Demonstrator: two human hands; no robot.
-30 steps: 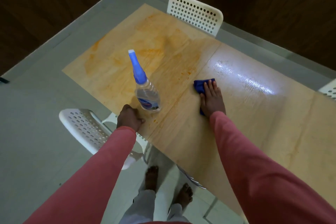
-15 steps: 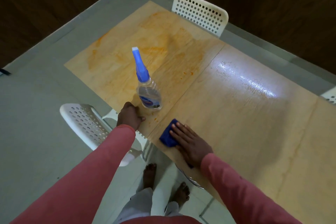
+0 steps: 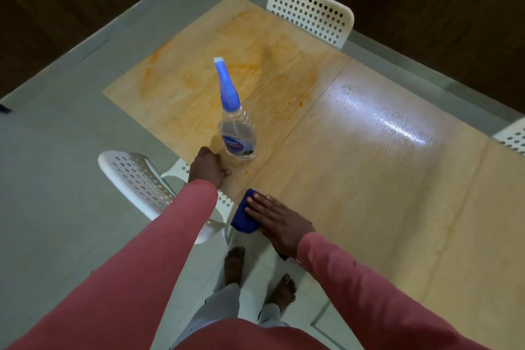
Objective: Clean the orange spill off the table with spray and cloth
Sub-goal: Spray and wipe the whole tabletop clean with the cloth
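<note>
An orange spill (image 3: pixel 250 71) smears the left panel of the wooden table (image 3: pixel 369 179). A clear spray bottle (image 3: pixel 237 133) with a blue nozzle stands upright on that panel near the front edge. My left hand (image 3: pixel 208 167) rests with curled fingers at the table's edge, just left of the bottle and not touching it. My right hand (image 3: pixel 274 221) presses flat on a blue cloth (image 3: pixel 243 220) at the near edge, on the seam between panels. Part of the cloth hangs past the edge.
A white perforated chair (image 3: pixel 136 179) stands under the near edge by my left arm. Another chair (image 3: pixel 312 11) is at the far side, and a third (image 3: pixel 511 136) at the right. A wet sheen (image 3: pixel 383 119) shows on the middle panel. My bare feet are below.
My right hand dragged the cloth from the table's middle back to the near edge, where it now lies. The left hand and bottle stayed put.
</note>
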